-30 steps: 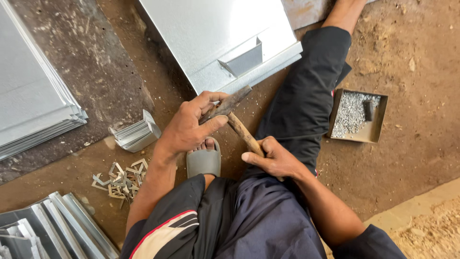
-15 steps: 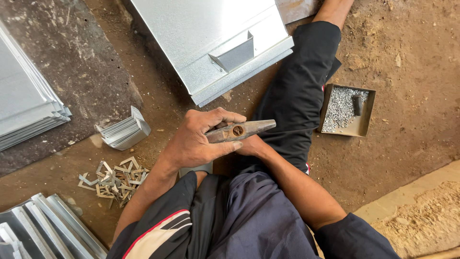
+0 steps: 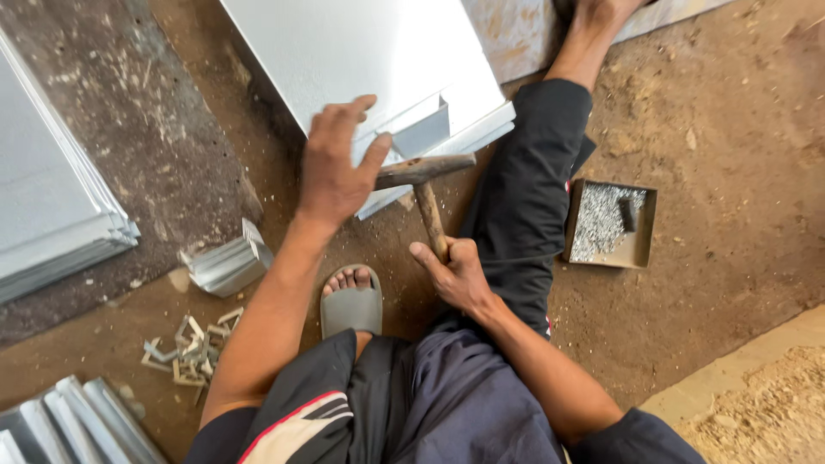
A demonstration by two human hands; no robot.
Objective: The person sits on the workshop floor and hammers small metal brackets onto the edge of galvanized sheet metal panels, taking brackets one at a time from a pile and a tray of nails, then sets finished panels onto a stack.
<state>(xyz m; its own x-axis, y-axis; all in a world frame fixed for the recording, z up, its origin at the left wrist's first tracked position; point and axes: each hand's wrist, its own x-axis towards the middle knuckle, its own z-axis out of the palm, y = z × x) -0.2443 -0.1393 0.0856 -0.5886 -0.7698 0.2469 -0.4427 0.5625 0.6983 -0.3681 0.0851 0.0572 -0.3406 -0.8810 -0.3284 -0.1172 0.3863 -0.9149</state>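
I sit on a dirt floor with a large grey sheet-metal panel lying ahead of me. A small folded metal bracket stands on its near edge. My left hand is spread with fingers apart, reaching onto the panel's edge beside the bracket. My right hand grips the wooden handle of a hammer. The hammer's steel head lies level, just below the bracket at the panel's edge. My right leg in dark trousers stretches forward, right of the panel.
A small open box of metal fasteners sits right of my leg. A stack of metal sheets lies at left, folded strips and loose small clips nearer. More profiles lie bottom left. My sandalled foot is tucked below.
My left hand has let go of the hammer head and moved up onto the panel edge, fingers spread. My right hand has raised the hammer up toward the bracket.
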